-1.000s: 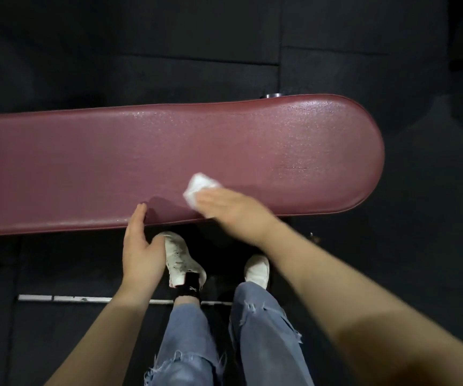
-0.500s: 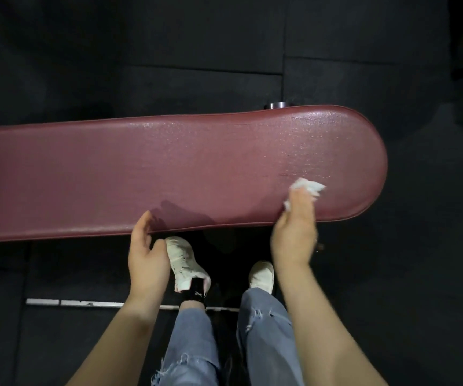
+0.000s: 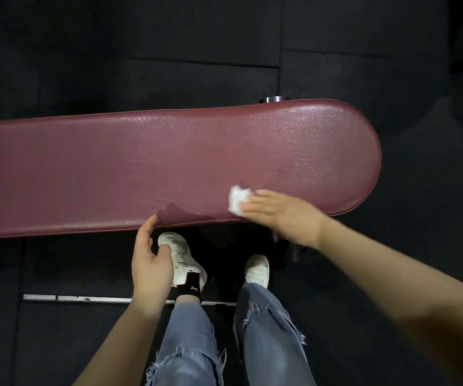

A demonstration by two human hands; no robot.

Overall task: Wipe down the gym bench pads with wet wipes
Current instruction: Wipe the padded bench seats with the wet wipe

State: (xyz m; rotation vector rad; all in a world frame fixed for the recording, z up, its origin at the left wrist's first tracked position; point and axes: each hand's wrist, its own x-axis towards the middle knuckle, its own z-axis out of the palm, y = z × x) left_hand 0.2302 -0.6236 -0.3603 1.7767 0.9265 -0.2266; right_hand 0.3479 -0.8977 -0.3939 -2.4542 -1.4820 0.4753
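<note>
My right hand (image 3: 280,211) has swung back left since 0.5 s ago: it was near the rounded end of the bench pad (image 3: 169,168), fingers pointing away from me; now it is lying across the near edge, fingers pointing left. Left hand (image 3: 149,260) has barely shifted.

Right hand is pressing the wet wipe (image 3: 237,202) flat onto the pad, fingers straight and together; the crumpled white wipe is sticking out past the fingertips, right of the pad's middle, close to the near edge. Left hand is hanging spread and relaxed, holding nothing, fingertips just reaching the pad's near edge. The pad is running left to right over the dark floor (image 3: 85,51), its surface glistening toward the rounded right end. My 2 white shoes (image 3: 181,254) are standing just under the near edge.
</note>
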